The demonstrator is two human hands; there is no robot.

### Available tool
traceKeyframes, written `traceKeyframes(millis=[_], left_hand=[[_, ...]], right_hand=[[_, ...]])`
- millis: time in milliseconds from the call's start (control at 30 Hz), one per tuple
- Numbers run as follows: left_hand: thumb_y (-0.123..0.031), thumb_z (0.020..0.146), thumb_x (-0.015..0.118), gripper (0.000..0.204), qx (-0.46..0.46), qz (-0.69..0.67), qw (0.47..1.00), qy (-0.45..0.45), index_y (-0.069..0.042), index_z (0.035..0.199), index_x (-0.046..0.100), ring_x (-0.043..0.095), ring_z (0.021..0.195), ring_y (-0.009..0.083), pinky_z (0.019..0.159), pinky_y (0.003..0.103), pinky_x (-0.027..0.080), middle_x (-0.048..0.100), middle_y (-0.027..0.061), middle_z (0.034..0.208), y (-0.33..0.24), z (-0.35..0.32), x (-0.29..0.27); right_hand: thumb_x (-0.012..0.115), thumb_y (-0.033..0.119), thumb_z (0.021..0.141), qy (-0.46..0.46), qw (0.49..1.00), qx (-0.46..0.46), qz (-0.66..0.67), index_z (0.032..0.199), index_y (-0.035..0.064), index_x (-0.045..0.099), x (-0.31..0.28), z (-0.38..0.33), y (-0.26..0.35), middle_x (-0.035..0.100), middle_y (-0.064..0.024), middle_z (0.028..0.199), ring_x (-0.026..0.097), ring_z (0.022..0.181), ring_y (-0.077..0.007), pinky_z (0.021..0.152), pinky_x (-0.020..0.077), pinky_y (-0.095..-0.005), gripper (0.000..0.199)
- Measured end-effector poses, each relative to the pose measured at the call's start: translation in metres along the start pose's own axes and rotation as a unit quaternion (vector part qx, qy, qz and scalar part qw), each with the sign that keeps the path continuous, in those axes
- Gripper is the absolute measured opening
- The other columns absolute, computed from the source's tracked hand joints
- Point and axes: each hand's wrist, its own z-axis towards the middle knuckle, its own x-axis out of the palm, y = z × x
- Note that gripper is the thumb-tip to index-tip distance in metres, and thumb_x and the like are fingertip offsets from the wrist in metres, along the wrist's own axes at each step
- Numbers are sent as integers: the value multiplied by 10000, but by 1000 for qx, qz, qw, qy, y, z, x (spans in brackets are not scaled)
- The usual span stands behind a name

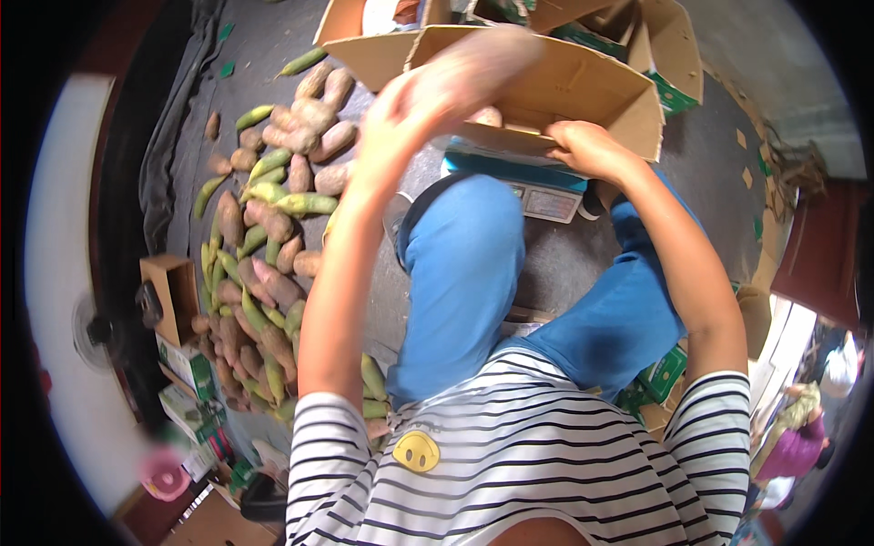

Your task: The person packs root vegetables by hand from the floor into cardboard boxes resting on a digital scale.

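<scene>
My left hand [401, 114], smeared by motion, grips a large sweet potato [487, 65] above the open cardboard box [614, 98]. With its fingers closed over the box's near rim, my right hand [587, 147] holds the edge. Part of another pale sweet potato [488, 116] shows inside the box; the rest of the inside is partly hidden by my left hand and the near wall. Under the box sits a digital scale [549, 204], between my knees. To my left, sweet potatoes [273, 218] lie heaped among green corn ears [307, 204].
More cardboard boxes [674, 55] stand at the far side, some with green printing. A small open box [171, 296] is at the left by the wall, near a pink basin [166, 478]. A person in purple [790, 446] is at the far right.
</scene>
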Motion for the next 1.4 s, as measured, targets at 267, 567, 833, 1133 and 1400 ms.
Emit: traceKeyframes(millis=[267,567,833,1133,1400], left_hand=[[-226,794,644,417,120,89,987,-57,-22,1145,552,610,909,180,791,306,489,630,127,1009,37,9,22],[-214,747,618,383,-192,393,874,-212,6,1058,572,551,996,368,868,418,444,585,227,1013,211,-221,-163],[-209,726,663,442,-476,556,648,-210,-49,1109,511,496,1087,340,886,450,434,505,159,1155,251,-366,-262],[-145,752,630,546,-327,691,617,-188,-102,1259,431,421,1192,293,921,461,380,461,125,1257,293,-330,-287],[-134,863,495,396,-472,651,594,-34,-245,1243,469,464,1125,305,851,432,435,470,118,1191,313,-297,-325]], right_hand=[[585,18,794,22,982,-27,185,1010,14,564,-7,0,15,601,-199,934,575,861,-349,775,450,-372,217],[556,-10,799,51,991,-12,122,1090,-12,539,-5,2,13,604,-194,997,578,935,-323,851,435,-347,292],[566,13,812,18,993,-5,120,1106,-7,542,0,3,18,605,-189,1007,581,928,-325,838,442,-337,295],[569,42,847,23,987,56,149,1129,1,546,5,5,17,615,-130,1012,564,939,-201,870,421,-298,285],[583,56,851,33,983,109,145,1153,1,542,3,4,21,614,-111,1037,549,960,-163,876,413,-276,310]])
